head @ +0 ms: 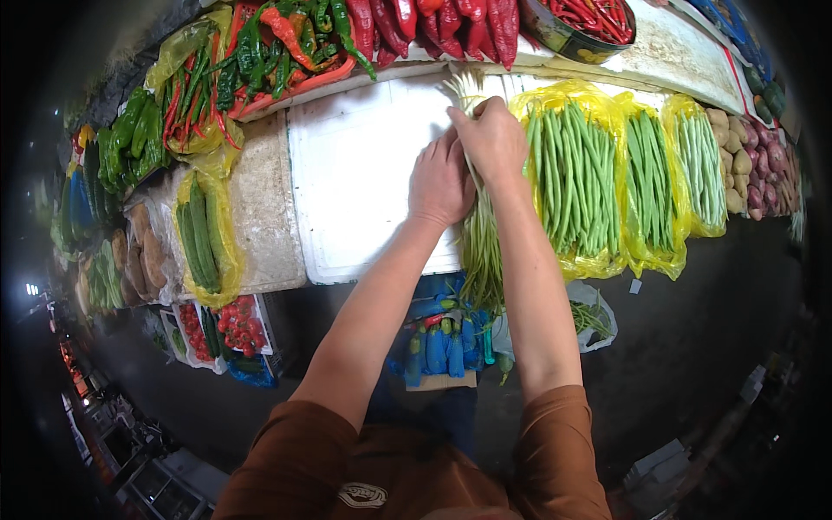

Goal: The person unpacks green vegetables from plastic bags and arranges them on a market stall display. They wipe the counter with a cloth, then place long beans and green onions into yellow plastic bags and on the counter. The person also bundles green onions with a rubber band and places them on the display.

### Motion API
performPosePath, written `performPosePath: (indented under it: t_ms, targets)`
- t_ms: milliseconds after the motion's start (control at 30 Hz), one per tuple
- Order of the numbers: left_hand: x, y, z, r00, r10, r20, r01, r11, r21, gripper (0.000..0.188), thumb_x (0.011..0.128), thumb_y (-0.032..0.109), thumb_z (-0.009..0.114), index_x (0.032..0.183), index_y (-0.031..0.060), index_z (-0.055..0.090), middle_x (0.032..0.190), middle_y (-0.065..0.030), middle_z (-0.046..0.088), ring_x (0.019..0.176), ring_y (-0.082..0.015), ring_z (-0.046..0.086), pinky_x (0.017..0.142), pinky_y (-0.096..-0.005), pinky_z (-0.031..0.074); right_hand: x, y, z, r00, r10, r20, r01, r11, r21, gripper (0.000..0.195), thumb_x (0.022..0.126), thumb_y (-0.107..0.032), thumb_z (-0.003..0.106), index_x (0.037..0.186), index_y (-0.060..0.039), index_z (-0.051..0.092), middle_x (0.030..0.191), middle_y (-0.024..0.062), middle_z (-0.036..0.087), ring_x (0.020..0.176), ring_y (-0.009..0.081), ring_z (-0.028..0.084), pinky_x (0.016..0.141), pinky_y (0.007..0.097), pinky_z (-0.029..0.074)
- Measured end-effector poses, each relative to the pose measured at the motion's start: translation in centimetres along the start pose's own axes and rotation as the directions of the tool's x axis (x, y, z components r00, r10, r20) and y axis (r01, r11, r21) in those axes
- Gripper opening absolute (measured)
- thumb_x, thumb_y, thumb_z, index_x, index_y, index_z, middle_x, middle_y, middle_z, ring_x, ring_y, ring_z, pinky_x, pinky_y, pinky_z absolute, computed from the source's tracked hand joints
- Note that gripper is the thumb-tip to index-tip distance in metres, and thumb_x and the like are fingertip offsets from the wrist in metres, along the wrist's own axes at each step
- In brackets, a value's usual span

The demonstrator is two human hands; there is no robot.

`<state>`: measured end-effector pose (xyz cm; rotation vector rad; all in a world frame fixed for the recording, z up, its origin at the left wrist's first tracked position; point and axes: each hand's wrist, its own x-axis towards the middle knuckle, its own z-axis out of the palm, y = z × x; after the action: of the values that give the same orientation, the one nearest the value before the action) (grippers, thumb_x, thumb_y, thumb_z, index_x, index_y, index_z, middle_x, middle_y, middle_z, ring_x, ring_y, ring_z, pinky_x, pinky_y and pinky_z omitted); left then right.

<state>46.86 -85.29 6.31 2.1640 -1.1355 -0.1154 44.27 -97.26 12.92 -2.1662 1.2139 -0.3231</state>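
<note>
A long bundle of thin stems, probably garlic scapes (481, 260), lies across the right side of a white foam board (357, 182). Its pale ends point away from me, and the green ends hang over the near edge. My right hand (495, 140) pinches the bundle near the pale ends, where a thin pale band shows. Just below and to the left, my left hand (442, 179) curls around the stems from the side. The two hands touch and hide part of the bundle and the left fingertips.
Green beans (575, 182) in yellow plastic bags sit close on the right, with potatoes (734, 159) and red onions (767, 166) beyond. Red peppers (448, 26) and a tin of red chillies (585, 29) line the back. Luffa gourds (198, 237) lie left; blue-netted vegetables (445, 348) stand below.
</note>
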Motion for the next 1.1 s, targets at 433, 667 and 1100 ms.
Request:
performPosePath:
  t_ms: [433,667,1100]
  targets:
    - [0.0,-0.1,-0.5,0.999,0.019,-0.031,-0.020,1.000,-0.009,0.056,0.085,0.017,0.060,0.139,0.0039,0.057,0.151,-0.0145,0.053,0.133,-0.0332,0.054,0.111,-0.0478,0.044,1.5,2.2,1.6,0.999,0.020,-0.031,-0.016,0.993,0.117,0.027,0.089,-0.030,0.072,0.094,-0.0031,0.075,0.088,0.0201,0.075,0.087,0.0398,0.073,0.079,0.0486,0.056]
    - [0.1,-0.2,-0.6,0.999,0.022,-0.032,-0.022,1.000,-0.012,0.057,0.085,0.018,0.060,0.140,0.0032,0.057,0.152,-0.0149,0.053,0.135,-0.0334,0.053,0.111,-0.0478,0.043,2.0,1.9,1.6,0.993,0.082,-0.081,-0.066,0.980,0.189,0.026,0.087,-0.029,0.072,0.095,-0.0044,0.076,0.091,0.0206,0.077,0.089,0.0405,0.074,0.082,0.0485,0.057]
    - [0.0,0.2,-0.9,0.999,0.028,-0.047,-0.028,0.999,-0.015,0.057,0.085,0.012,0.056,0.141,0.0039,0.055,0.150,-0.0156,0.054,0.130,-0.0351,0.056,0.110,-0.0476,0.044,3.6,2.3,1.7,0.999,0.029,-0.035,-0.027,0.998,0.051,0.027,0.088,-0.025,0.069,0.098,-0.0020,0.079,0.093,0.0256,0.076,0.093,0.0446,0.073,0.086,0.0508,0.057]
